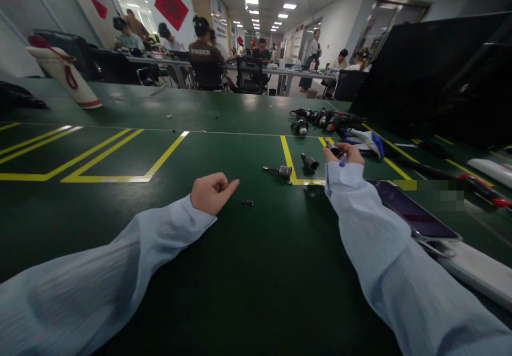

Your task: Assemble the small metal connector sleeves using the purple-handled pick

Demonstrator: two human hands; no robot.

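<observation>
In the head view, a smooth, faintly glossy dark green tabletop [256,276] carries flat strips of yellow tape [287,153] laid in angular outlines. The right hand [349,153], in a creased, light blue woven sleeve [368,217], is narrowed, its fingers pinching a grey metal fitting [330,145] at their tips. Just to the left of that hand, within a taped outline, lies a tapering metal piece [310,162] with a flared, rounded end. Farther left, between the two hands, a stemmed metal piece [283,171] has a thin rod and a thick cylindrical head beside the tape. The left hand [214,192] is curled into a loose fist, thumb jutting toward some tiny dark rings [248,202] near it; whether the curl hides anything, I cannot tell. Beyond, a seated person's brown shirt [206,52] reads "PUMPKIN" in pale capitals, while the dark figure on a red diamond-shaped poster [171,5] is too blurred to read.
</observation>
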